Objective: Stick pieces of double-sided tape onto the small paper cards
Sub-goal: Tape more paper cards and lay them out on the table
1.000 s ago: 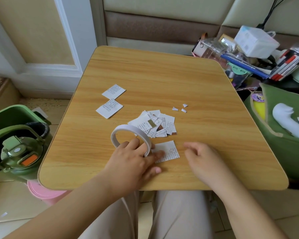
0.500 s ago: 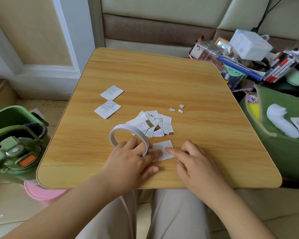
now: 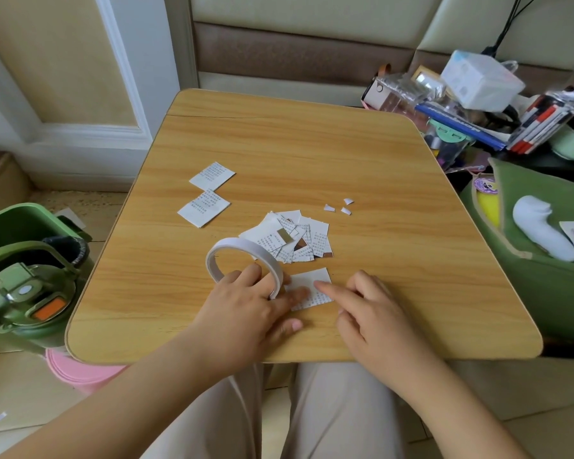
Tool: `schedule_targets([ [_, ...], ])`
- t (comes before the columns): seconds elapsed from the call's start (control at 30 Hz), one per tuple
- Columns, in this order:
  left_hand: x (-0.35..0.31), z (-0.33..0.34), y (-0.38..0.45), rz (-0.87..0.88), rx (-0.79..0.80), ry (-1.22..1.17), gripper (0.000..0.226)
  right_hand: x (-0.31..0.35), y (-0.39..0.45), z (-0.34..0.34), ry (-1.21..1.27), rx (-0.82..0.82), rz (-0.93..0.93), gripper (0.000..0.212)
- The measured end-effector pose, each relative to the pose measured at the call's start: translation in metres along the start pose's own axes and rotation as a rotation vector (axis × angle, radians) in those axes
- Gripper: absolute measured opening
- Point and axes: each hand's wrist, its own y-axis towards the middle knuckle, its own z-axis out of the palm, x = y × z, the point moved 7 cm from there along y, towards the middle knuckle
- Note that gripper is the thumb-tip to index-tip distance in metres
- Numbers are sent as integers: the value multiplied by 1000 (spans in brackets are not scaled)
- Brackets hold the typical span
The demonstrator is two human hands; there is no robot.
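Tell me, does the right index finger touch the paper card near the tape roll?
Touching. The head view shows the right hand index fingertip pressed on the paper card, no gap visible.

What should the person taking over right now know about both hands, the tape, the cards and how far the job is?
Left hand: holds the tape roll upright at the card.
Right hand: forefinger pressing on that card; grips nothing.
Two cards lie apart at far left; whether taped, cannot tell.
Pile of cards behind the roll looks left to do.
Three paper scraps lie right of the pile.
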Motion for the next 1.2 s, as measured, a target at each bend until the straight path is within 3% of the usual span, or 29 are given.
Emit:
schedule_targets([
  [0.27,4,-4,-4,-2,13,-26,54,-18,-3,9,147,-19,91,52],
  [0.77,11,-12,-14,-1,25,-53,44,-21,-4,14,144,75,175,52],
  [0.9,13,-13,-12,-19,22,-95,39,-28,-1,9,381,92,272,46],
  [1.0,16,-15,-14,-36,3,-122,38,-42,7,-4,489,-11,421,41],
  [1.1,15,-17,-18,-50,-12,-100,39,-28,33,-14,412,-68,347,25],
  [1.2,19,-20,-24,-88,-38,-81,41,1,73,-7,314,-25,240,20],
])
